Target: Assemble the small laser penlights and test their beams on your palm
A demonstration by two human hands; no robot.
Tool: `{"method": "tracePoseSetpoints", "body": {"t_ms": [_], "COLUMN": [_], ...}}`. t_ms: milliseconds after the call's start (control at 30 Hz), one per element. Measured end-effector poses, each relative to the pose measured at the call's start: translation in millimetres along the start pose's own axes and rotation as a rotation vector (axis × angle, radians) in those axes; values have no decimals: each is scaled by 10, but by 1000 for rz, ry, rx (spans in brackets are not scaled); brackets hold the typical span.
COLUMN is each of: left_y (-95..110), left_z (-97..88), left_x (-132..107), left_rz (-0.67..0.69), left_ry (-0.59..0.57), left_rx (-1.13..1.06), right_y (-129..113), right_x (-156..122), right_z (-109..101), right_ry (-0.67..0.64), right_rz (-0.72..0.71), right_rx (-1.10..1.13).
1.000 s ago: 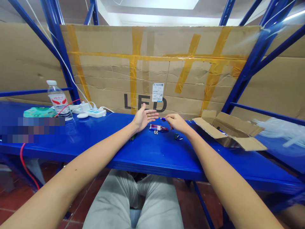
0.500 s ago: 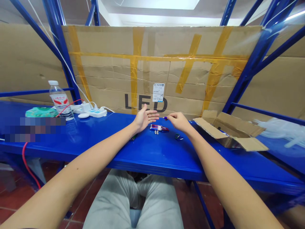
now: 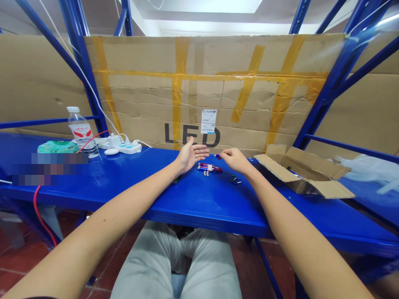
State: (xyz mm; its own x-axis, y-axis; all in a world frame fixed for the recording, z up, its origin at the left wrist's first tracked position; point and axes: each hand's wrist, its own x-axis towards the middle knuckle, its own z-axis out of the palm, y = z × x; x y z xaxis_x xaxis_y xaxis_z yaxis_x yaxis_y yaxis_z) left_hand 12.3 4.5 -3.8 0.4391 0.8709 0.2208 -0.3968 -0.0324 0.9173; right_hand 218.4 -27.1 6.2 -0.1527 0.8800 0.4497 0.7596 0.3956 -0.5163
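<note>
Right hand point(image 3: 236, 161) pinches a small blue part point(image 3: 216, 156) at the fingertips: tiny, light, easy to drop. Left hand point(image 3: 192, 154) wide open, palm up, empty. Slim shiny pen-like tubes point(image 3: 209, 167) lie just below, between the hands, on the blue bench point(image 3: 199, 207); likely slippery, best taken mid-barrel.
</note>
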Motion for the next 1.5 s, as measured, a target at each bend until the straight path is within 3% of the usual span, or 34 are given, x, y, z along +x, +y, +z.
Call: {"method": "tracePoseSetpoints", "body": {"t_ms": [733,867,967,1100,1200,1300,1500], "left_y": [-16,-73,-119,-131,-108,-86,-99], "left_z": [20,34,41,50,60,61,29], "left_x": [9,17,-9,-67,-88,-90,-68], "left_rz": [-25,84,289,532,617,651,564], "left_ry": [-9,34,10,-110,-120,-80,68], "left_rx": [47,337,704,1045,1145,1197,1154], "right_y": [-67,-73,-50,-34,-49,-49,38], "right_x": [-28,-47,-47,-42,-48,-53,-21], "right_z": [-25,1,67,149,160,141,112], "right_ry": [68,-7,-123,-221,-261,-249,-157], "right_rz": [-58,-132,-190,-46,84,111,84], "right_rx": [167,212,231,405,576,677,685]}}
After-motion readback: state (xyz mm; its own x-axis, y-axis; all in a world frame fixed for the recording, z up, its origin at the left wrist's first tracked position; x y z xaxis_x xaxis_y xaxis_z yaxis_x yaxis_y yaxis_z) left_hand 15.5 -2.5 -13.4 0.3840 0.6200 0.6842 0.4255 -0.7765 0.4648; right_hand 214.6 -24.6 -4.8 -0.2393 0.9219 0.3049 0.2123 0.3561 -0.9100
